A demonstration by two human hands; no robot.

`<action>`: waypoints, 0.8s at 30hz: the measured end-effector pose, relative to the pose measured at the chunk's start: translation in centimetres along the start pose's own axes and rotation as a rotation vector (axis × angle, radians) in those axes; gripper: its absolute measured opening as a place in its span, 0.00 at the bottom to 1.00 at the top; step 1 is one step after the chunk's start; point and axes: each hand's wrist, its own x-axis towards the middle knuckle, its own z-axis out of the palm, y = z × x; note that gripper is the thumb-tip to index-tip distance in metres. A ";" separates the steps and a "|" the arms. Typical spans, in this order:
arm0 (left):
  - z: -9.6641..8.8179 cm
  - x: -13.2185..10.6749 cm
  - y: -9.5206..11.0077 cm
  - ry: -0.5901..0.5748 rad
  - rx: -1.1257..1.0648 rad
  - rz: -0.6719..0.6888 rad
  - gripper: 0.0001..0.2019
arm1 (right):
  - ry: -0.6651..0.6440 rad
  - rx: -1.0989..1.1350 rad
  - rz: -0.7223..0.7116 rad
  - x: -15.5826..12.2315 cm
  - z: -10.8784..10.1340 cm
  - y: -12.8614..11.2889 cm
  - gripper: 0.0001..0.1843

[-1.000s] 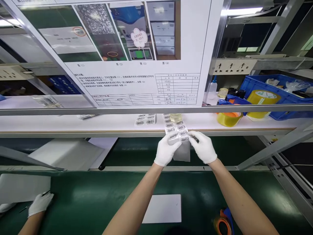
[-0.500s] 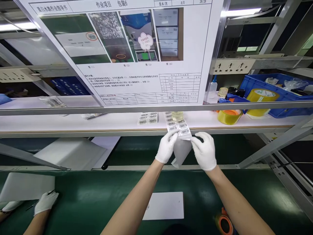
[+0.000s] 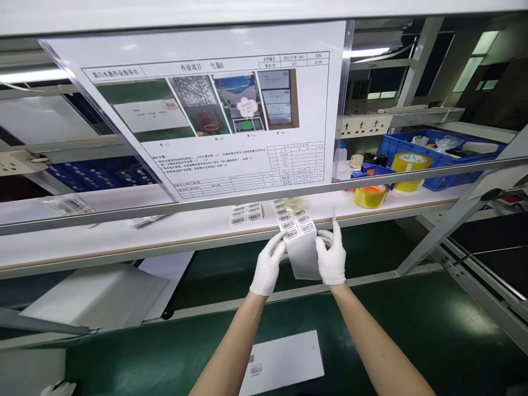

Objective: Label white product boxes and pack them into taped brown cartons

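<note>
A strip of barcode labels (image 3: 300, 226) hangs over the front edge of the shelf, its blank backing paper (image 3: 304, 261) drooping below. My left hand (image 3: 266, 268) is closed on the strip's left edge, near the lowest row of labels. At the strip's right edge is my right hand (image 3: 332, 258), fingers curled, one finger pointing up. A thin pale label (image 3: 334, 213) stands at that fingertip, seen nearly edge-on. On the green bench below lies a white box (image 3: 289, 360) with a barcode label on it.
A clear tape roll (image 3: 293, 204) rests on the strip. Another label sheet (image 3: 246, 214) lies to its left, yellow tape (image 3: 370, 197) and a blue bin (image 3: 449, 159) to the right. An instruction sheet (image 3: 231, 165) hangs in front. A co-worker's gloved hand (image 3: 60, 389) shows at lower left.
My right hand has come away from the strip's lower label row with a small label at its fingertip. My left hand stays at the strip. The view has shifted and tilted.
</note>
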 end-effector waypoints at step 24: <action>1.3 16.4 7.0 -0.251 0.983 -0.029 0.27 | 0.043 -0.114 0.035 -4.7 1.6 -1.5 0.46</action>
